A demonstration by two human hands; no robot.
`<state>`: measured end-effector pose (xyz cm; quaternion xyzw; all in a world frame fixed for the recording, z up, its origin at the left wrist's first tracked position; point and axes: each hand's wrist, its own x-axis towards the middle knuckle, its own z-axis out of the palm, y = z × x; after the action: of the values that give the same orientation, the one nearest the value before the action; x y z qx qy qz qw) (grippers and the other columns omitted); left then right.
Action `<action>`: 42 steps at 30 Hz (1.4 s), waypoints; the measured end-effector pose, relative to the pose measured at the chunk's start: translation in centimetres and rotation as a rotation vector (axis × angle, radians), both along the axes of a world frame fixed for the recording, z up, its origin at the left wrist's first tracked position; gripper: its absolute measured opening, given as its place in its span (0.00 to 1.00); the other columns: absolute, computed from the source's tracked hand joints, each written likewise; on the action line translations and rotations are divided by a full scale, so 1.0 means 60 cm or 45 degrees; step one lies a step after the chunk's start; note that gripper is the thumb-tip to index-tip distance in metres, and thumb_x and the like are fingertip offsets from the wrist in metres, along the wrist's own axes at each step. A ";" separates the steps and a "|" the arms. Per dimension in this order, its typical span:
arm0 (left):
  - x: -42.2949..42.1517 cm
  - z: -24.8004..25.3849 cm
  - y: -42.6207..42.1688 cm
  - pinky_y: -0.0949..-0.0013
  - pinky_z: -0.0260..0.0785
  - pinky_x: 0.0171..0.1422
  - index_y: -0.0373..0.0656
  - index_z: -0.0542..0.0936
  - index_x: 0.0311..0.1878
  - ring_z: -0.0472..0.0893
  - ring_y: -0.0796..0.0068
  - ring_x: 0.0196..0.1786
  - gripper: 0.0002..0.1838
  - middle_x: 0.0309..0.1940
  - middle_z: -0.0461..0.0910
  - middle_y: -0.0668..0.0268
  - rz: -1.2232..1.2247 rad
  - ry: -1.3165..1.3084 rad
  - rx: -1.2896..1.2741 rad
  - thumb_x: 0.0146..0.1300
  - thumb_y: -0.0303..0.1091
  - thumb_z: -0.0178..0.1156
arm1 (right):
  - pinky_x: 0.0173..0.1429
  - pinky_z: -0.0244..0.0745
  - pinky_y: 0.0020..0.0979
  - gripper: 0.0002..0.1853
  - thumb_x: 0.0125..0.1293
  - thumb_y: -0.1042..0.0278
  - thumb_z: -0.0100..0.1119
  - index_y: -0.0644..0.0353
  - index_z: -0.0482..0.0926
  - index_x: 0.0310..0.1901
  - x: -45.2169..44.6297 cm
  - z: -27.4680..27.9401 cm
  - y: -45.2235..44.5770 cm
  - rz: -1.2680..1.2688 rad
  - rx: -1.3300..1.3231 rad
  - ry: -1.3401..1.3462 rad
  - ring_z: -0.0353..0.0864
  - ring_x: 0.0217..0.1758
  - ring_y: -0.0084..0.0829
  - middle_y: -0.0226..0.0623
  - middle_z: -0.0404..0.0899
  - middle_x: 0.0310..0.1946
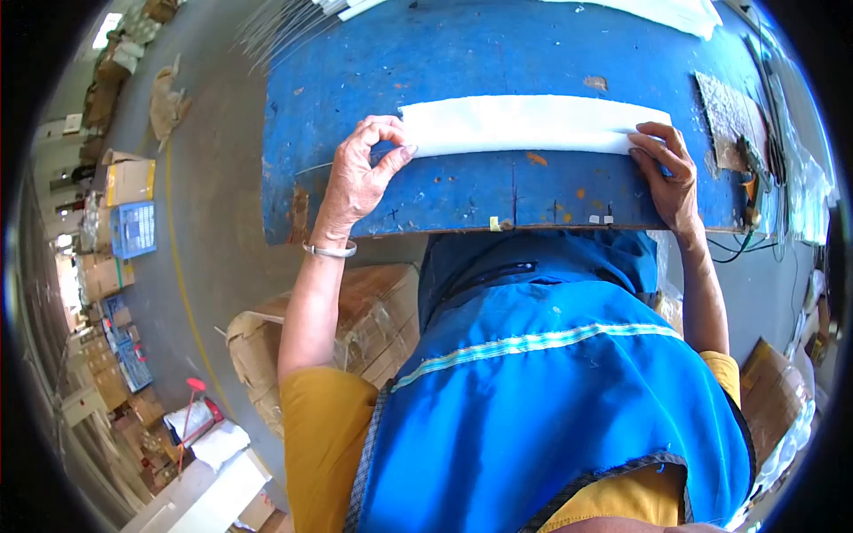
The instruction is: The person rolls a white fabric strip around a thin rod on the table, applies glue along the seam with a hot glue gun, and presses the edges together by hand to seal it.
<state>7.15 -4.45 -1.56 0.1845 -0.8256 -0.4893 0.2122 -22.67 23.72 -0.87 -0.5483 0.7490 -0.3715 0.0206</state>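
A long white strip of soft material (533,123) lies across the blue table (462,195), its near edge looking folded. My left hand (366,169) pinches the near left corner between thumb and fingers. At the other end, my right hand (668,169) grips the near right corner, thumb below and fingers on top. A thin wire or rod (313,168) sticks out to the left, beside my left hand; its other end is hidden.
Thin white rods (289,27) and another white sheet (666,11) lie at the table's far side. A rough board (730,120) and an orange-handled tool (752,188) are at the right. Cardboard boxes (378,311) stand below the table's near edge.
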 end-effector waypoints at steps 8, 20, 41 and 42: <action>-0.008 -0.010 0.013 0.75 0.69 0.51 0.38 0.80 0.35 0.75 0.79 0.45 0.01 0.44 0.78 0.66 0.204 0.104 0.028 0.62 0.22 0.62 | 0.54 0.72 0.34 0.10 0.60 0.77 0.62 0.59 0.83 0.44 0.001 0.000 -0.001 0.017 -0.021 -0.010 0.75 0.50 0.36 0.37 0.77 0.46; -0.042 0.019 0.031 0.72 0.67 0.35 0.36 0.73 0.24 0.73 0.77 0.28 0.07 0.24 0.74 0.66 0.395 -0.201 -0.532 0.54 0.23 0.61 | 0.55 0.72 0.34 0.10 0.59 0.77 0.62 0.59 0.83 0.43 -0.001 0.000 0.001 0.026 -0.037 -0.032 0.76 0.51 0.36 0.37 0.77 0.45; -0.030 0.009 0.059 0.61 0.66 0.53 0.43 0.70 0.62 0.75 0.61 0.46 0.30 0.40 0.77 0.60 0.158 0.107 -0.839 0.53 0.16 0.55 | 0.53 0.72 0.36 0.10 0.58 0.79 0.62 0.61 0.82 0.42 0.004 0.006 0.001 0.004 -0.080 -0.043 0.75 0.50 0.40 0.40 0.76 0.45; -0.029 0.015 0.062 0.61 0.66 0.55 0.43 0.70 0.61 0.75 0.60 0.48 0.29 0.43 0.76 0.59 0.199 0.134 -0.853 0.53 0.16 0.54 | 0.53 0.72 0.36 0.10 0.58 0.79 0.61 0.61 0.82 0.42 0.004 0.005 0.002 0.000 -0.076 -0.053 0.74 0.50 0.40 0.41 0.76 0.45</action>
<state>5.40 -0.73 -0.65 0.1418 -0.9117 -0.1822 0.3398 -22.42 23.86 -0.57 -0.5406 0.7371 -0.4051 0.0198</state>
